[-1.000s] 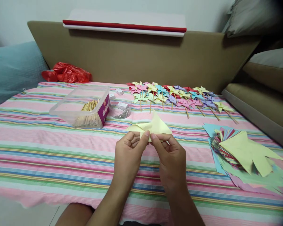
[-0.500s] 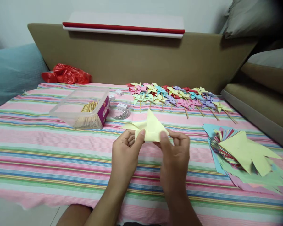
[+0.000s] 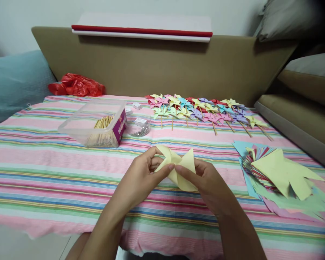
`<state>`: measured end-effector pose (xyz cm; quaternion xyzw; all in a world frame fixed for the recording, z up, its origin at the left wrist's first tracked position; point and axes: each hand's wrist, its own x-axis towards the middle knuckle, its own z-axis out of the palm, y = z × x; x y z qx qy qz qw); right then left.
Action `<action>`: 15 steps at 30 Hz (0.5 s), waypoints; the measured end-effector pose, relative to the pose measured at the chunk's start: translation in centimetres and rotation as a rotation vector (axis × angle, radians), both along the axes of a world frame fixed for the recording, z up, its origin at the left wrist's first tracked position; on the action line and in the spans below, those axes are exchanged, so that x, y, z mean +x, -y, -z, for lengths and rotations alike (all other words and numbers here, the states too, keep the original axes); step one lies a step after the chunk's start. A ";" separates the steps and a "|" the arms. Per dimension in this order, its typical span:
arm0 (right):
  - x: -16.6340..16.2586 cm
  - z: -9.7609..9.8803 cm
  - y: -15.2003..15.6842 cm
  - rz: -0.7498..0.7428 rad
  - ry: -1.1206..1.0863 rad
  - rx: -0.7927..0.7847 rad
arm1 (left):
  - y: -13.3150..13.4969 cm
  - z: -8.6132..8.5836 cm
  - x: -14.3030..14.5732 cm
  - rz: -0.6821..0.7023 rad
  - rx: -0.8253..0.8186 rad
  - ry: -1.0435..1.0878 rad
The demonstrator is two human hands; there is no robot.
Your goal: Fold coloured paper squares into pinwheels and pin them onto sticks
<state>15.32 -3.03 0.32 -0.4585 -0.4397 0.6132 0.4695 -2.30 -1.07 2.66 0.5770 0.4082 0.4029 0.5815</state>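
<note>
A pale yellow cut paper square (image 3: 182,169) is held between both hands just above the striped cloth. My left hand (image 3: 141,177) pinches its centre from the left, thumb and forefinger closed on the folded flaps. My right hand (image 3: 207,180) pinches it from the right, fingers closed on the paper. One flap stands up as a point between the hands.
A clear plastic box (image 3: 96,122) of wooden sticks stands back left, a small dish of pins (image 3: 139,129) beside it. Rows of finished paper pinwheels (image 3: 203,110) lie further back. A stack of cut coloured papers (image 3: 281,177) lies right. A red bag (image 3: 76,85) sits far left.
Both hands have dropped lower and nearer to me with the yellow paper. The paper has turned, and more flaps are folded into its centre.
</note>
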 end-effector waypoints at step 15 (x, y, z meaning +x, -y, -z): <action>-0.9 0.8 -0.7 0.200 -0.153 0.017 | -0.5 0.1 -0.2 -0.076 -0.057 0.065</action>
